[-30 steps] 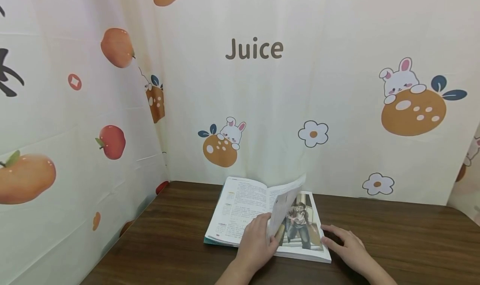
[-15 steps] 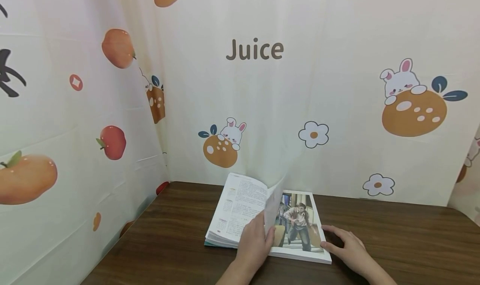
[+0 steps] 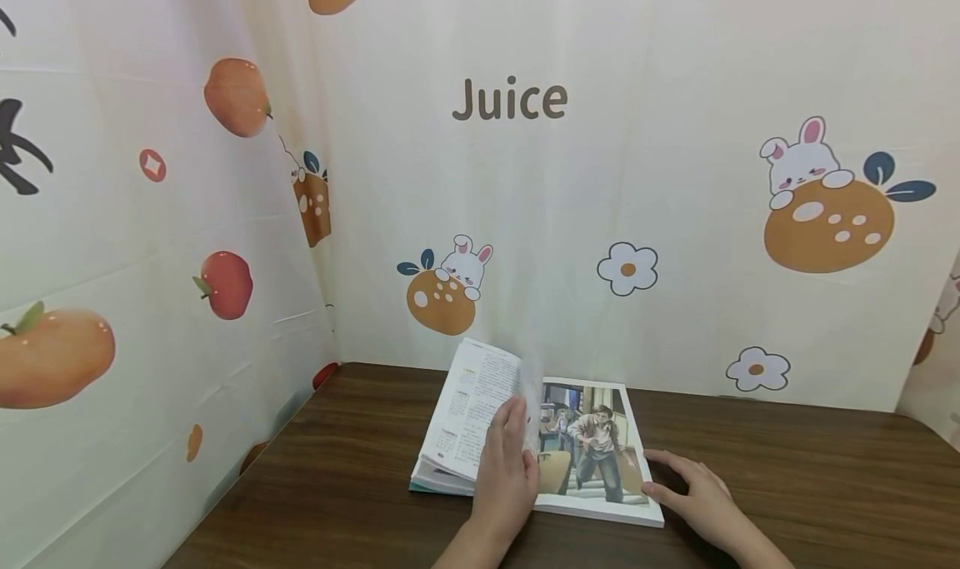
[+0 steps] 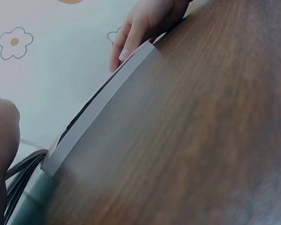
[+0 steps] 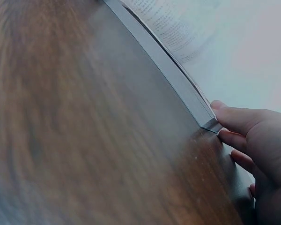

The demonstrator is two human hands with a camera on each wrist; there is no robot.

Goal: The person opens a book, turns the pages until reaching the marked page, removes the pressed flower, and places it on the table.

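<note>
An open book (image 3: 592, 436) lies on the dark wooden table, its right page filled by a colour picture of a running person. My left hand (image 3: 506, 473) is at the book's middle with its fingers fairly straight, pressing against a raised page (image 3: 531, 394) that stands nearly upright and looks blurred. Text covers the left pages (image 3: 468, 411), which bulge up from the teal cover. At the book's right edge rests my right hand (image 3: 697, 494), fingers relaxed. The right wrist view shows its thumb (image 5: 218, 105) touching the top of the corner, the other fingers beside the edge.
The table (image 3: 322, 469) reaches past the book on both sides. Behind it and on the left hangs a pale curtain (image 3: 525, 202) printed with fruit, rabbits and flowers, close to the book's far edge.
The raised page has swung from right to left under my left hand, uncovering more of the picture. My left fingers have straightened and shifted slightly left. My right hand has stayed put.
</note>
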